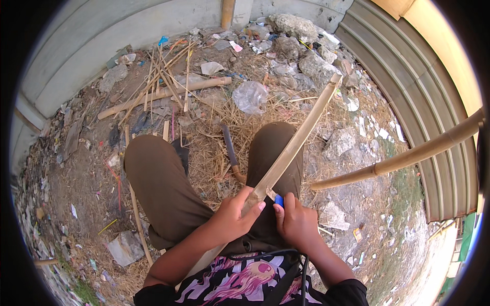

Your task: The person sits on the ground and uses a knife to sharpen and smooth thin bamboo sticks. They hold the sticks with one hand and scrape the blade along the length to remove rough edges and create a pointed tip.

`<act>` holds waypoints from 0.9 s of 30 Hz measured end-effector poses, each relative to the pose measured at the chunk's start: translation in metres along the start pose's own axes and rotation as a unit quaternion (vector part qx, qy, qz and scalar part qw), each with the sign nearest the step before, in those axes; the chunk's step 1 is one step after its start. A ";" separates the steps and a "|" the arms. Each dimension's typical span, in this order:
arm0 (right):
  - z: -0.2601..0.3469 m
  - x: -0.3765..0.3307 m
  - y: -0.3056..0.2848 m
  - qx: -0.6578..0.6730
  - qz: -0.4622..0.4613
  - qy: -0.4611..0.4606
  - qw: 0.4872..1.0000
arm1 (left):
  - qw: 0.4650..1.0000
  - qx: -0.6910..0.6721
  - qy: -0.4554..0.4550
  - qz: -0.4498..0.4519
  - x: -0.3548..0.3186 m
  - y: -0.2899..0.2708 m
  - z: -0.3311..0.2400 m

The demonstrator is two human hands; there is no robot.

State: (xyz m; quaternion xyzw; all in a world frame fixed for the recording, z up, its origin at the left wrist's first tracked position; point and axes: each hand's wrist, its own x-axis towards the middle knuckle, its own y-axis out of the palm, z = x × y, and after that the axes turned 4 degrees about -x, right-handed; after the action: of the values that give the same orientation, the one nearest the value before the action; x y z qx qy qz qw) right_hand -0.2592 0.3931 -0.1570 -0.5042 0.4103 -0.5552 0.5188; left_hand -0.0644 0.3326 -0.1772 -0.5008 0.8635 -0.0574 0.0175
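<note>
A long split bamboo piece (298, 140) slants from my lap up past my right knee to the far right. My left hand (232, 217) is closed around its lower part, thumb laid along it. Close beside, my right hand (297, 223) is closed on a small blue-handled tool (278, 200) at the bamboo's right edge. A pale curl or chip of bamboo (270, 193) shows by the tool's tip; the blade itself cannot be made out. Between my knees a dark blade with a wooden handle (229, 148) lies on the straw.
A bamboo pole (398, 164) juts in from the right. Several thin bamboo strips (163, 76) are heaped over a thicker bamboo pole (153, 98) at the far left. Concrete rubble (316, 66), a clear plastic bag (250, 97), a grey wall (127, 38) and corrugated sheeting (403, 86) surround the littered ground.
</note>
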 end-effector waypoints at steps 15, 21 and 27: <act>0.009 0.029 0.005 -0.066 -0.038 -0.020 0.997 | 0.997 0.012 -0.063 -0.032 -0.007 -0.012 -0.021; 0.002 0.039 0.017 -0.095 -0.100 -0.042 0.990 | 0.997 -0.010 -0.069 -0.036 -0.007 -0.011 -0.016; 0.028 0.060 0.004 -0.008 -0.098 -0.036 0.995 | 0.995 -0.053 -0.038 -0.071 -0.007 -0.023 -0.008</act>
State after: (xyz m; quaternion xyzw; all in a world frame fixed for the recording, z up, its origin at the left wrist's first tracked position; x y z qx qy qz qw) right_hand -0.2284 0.3349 -0.1486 -0.5660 0.3446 -0.5812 0.4723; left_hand -0.0416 0.3276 -0.1670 -0.5630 0.8262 0.0059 0.0196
